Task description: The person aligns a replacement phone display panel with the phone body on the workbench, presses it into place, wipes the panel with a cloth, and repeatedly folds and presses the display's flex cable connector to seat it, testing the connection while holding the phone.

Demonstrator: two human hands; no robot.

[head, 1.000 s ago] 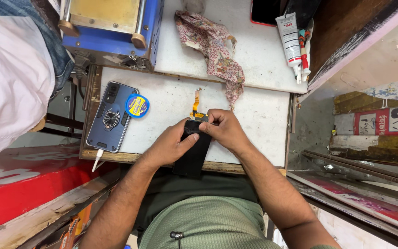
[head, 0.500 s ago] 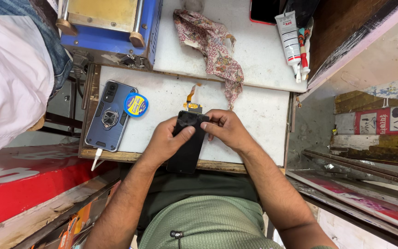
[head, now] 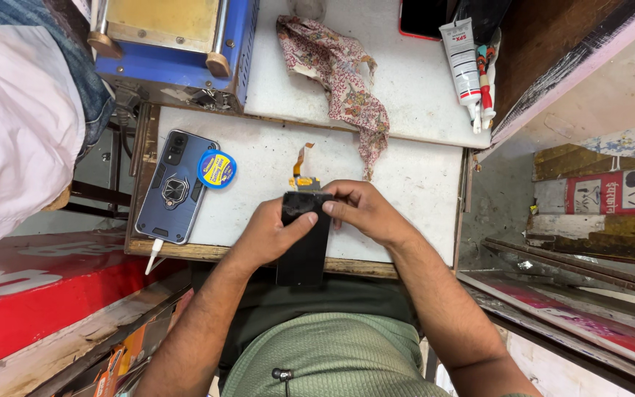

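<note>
Both hands hold a black phone screen panel [head: 304,242] flat over the near edge of the white work board [head: 406,184]. The left hand [head: 270,235] cups the panel's left side, thumb pressed across its upper face. The right hand [head: 365,213] closes on the top right corner, fingertips pinched narrowly on the edge. This two-sided grip appears to steady the panel while its upper end is worked. An orange ribbon cable [head: 301,163] extends from the top of the panel and lies on the board, clear of both hands.

A blue phone in a ring case [head: 174,185] lies to the left, with a white cable at its lower end. A round blue and yellow reel [head: 217,168] rests just beside it. A patterned cloth [head: 343,81] drapes over the raised rear shelf. A white tube [head: 461,59] lies at the shelf's right end. A blue machine [head: 178,44] stands at the rear left. The board sits on a worn wooden frame in a narrow stall.
</note>
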